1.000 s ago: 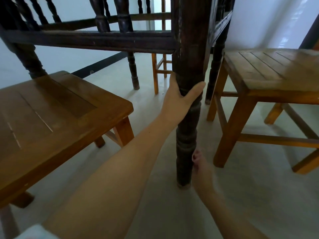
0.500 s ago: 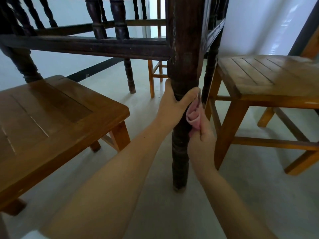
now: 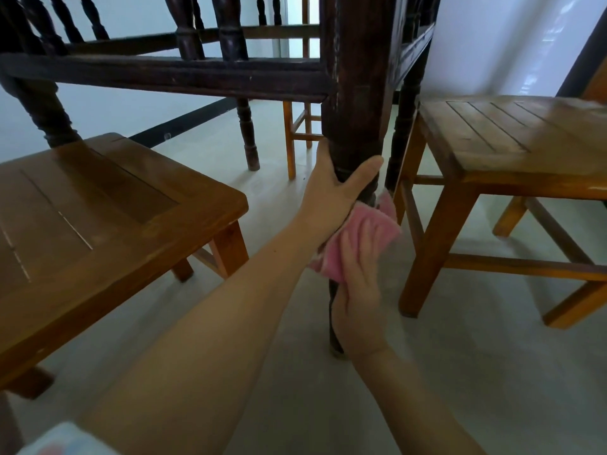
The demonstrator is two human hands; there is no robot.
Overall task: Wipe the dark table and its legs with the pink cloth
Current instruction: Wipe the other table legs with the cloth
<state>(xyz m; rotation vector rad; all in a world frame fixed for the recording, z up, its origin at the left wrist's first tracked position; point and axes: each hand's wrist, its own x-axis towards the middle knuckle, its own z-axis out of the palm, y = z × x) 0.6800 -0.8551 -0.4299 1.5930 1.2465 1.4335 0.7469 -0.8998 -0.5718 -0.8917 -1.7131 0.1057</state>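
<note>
We see the left hand clenched around the dark table leg, as half a second ago. Just below it on the leg, the right hand presses the pink cloth against the wood; the cloth, bunched before, is now spread wide beside the leg, fingers flat.

soft daylight from behind, glare on the right wall, edges bowed.
</note>
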